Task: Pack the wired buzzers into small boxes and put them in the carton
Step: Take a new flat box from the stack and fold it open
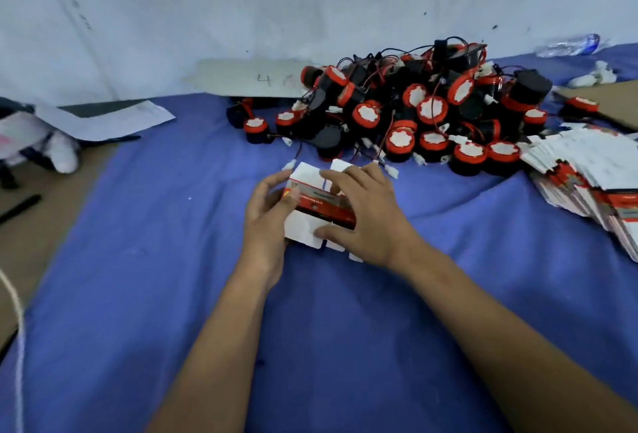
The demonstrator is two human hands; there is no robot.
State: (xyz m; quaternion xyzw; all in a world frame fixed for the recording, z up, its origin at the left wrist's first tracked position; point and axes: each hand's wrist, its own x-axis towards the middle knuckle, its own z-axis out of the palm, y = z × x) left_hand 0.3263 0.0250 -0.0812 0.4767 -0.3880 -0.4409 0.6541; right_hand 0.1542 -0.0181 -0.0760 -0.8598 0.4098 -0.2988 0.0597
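A small box blank (312, 211), white with a red and orange printed band, sits between both hands over the blue cloth, its white flaps sticking out at the far and near ends. My left hand (267, 222) grips its left side, thumb on the printed band. My right hand (362, 215) holds its right side, fingers over the top and thumb on the near white flap. Behind the box lies a heap of wired buzzers (414, 111), black bodies with red rims, white faces and thin leads ending in white plugs. No carton can be identified.
A fanned stack of flat box blanks (587, 177) lies at the right. Blue cloth (155, 260) covers the work surface. Paper sheets (103, 118) and a white bag (45, 146) are at the left, a plastic bottle (569, 46) far right, brown cardboard (600, 101) beside the heap.
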